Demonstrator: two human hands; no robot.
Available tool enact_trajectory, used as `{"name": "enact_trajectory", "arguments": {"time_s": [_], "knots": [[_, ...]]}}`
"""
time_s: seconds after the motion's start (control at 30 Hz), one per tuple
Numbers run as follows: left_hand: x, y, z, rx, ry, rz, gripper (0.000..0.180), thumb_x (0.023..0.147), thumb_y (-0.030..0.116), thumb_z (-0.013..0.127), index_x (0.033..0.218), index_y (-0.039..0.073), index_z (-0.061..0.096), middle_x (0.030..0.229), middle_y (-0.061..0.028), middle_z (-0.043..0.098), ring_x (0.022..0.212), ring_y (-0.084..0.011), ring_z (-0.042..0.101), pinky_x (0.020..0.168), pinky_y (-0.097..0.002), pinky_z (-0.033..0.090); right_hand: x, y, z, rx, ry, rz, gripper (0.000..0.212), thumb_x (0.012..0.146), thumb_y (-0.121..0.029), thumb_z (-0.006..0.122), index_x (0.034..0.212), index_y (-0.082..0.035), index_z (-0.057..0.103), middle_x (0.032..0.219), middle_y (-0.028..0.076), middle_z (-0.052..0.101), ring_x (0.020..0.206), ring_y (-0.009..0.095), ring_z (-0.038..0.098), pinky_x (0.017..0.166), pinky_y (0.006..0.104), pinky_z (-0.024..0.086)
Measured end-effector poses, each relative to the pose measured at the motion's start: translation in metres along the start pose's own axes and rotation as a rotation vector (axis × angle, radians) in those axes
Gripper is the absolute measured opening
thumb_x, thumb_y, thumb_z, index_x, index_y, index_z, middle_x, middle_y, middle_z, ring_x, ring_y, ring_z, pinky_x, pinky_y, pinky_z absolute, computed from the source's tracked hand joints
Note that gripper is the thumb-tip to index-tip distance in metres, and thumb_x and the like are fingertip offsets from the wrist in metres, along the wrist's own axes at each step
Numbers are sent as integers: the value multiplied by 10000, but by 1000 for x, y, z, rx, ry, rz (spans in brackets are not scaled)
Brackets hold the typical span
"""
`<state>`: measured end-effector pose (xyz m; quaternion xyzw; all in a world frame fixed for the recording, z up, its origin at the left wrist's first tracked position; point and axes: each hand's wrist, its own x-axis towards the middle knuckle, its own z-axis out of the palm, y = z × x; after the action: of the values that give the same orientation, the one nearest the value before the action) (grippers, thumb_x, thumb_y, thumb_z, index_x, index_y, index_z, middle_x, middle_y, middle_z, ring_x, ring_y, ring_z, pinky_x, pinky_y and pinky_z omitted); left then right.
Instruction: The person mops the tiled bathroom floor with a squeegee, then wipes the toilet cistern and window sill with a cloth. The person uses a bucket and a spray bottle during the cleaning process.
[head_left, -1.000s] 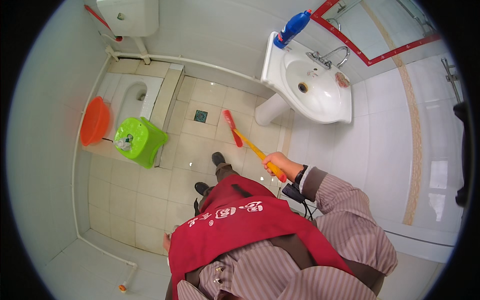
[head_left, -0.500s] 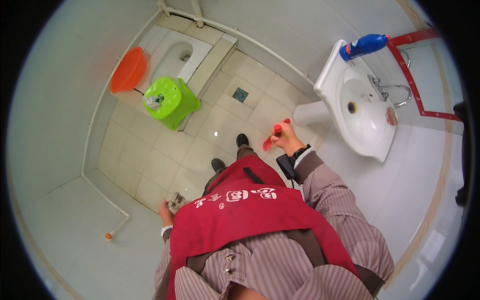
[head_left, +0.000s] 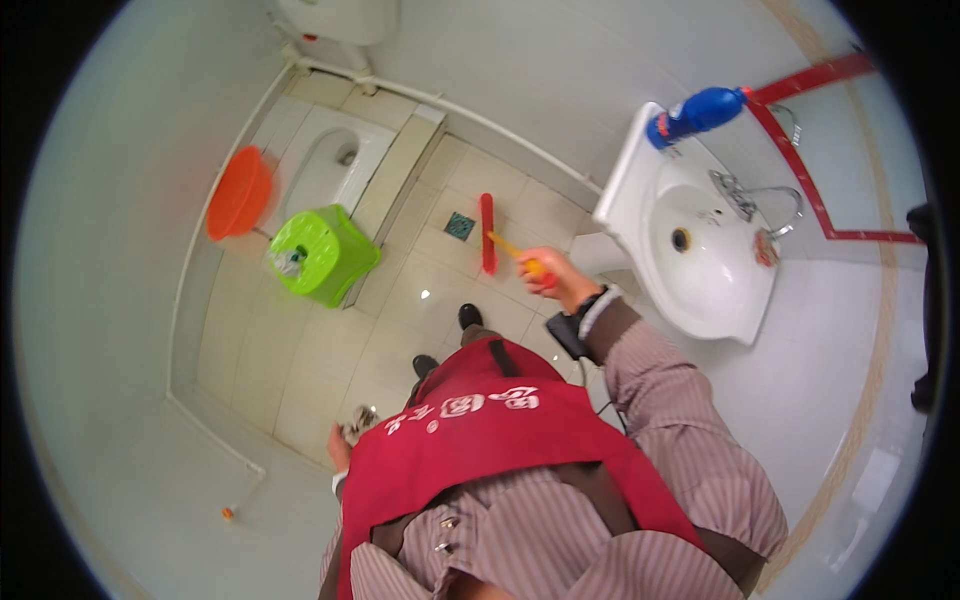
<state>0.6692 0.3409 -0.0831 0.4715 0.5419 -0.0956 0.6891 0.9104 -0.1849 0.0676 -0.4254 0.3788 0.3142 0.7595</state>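
Observation:
My right hand is wrapped round the yellow handle of a squeegee, whose long red head is held out in front of me beside the drain cover. Whether that head touches the floor I cannot tell. Low at my left side, my left hand is closed on a crumpled greyish cloth; the apron hides part of that arm. A black device on a strap sits at my right wrist.
On my right stands a white pedestal washbasin with a blue bottle lying on its rim, below a red-framed mirror. Ahead left are a raised squat toilet, a green stool and an orange basin.
My right hand has turned the squeegee, so its red head now shows at full length, farther from me. The view has shifted; my left hand still holds the cloth low at my side.

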Motion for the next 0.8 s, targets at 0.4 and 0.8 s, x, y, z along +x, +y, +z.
{"name": "enact_trajectory", "arguments": {"time_s": [0.4,0.8], "knots": [[1,38,38,-95,25,45,349,828,332,532,855,-16,558,804,-83,557,726,-190,532,665,-332,440,33,-42,1,-515,226,-250,184,667,-129,597,700,32,513,555,98,505,410,203,489,338,310,370],[63,64,20,67,10,-92,384,841,389,480,957,25,508,829,-124,575,724,-247,582,648,-412,495,79,18,46,-1309,233,-196,223,613,-89,535,775,66,540,669,262,569,612,391,579,515,416,476]]}}
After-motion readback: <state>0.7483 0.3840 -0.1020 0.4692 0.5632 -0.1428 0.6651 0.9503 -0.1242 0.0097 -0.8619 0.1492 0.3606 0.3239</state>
